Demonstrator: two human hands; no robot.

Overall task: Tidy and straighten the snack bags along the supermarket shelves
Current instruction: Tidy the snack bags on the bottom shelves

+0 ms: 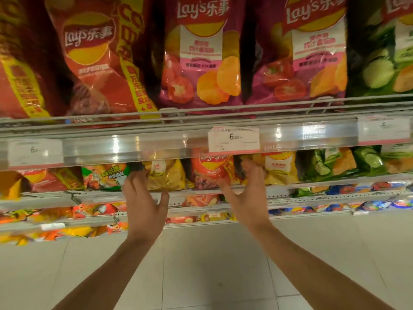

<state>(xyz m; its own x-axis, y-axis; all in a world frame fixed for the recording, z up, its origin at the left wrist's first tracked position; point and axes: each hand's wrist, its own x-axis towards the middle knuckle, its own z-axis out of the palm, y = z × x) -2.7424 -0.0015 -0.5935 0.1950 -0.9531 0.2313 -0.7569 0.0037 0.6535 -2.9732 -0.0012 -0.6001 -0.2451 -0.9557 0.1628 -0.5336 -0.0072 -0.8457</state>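
On the second shelf a yellow chip bag and a red Lay's bag stand side by side behind the shelf's rail. My left hand is raised at the yellow bag's left edge, fingers spread and fairly straight, fingertips near the bag. My right hand reaches up at the red bag's right side, fingers extended toward the bags behind it. Neither hand grips a bag. The bags' tops are hidden by the price strip above.
The top shelf holds large Lay's bags: red, two purple tomato ones, green. A clear price strip with a tag juts out above my hands. Lower shelves carry more snack bags; pale floor tiles lie below.
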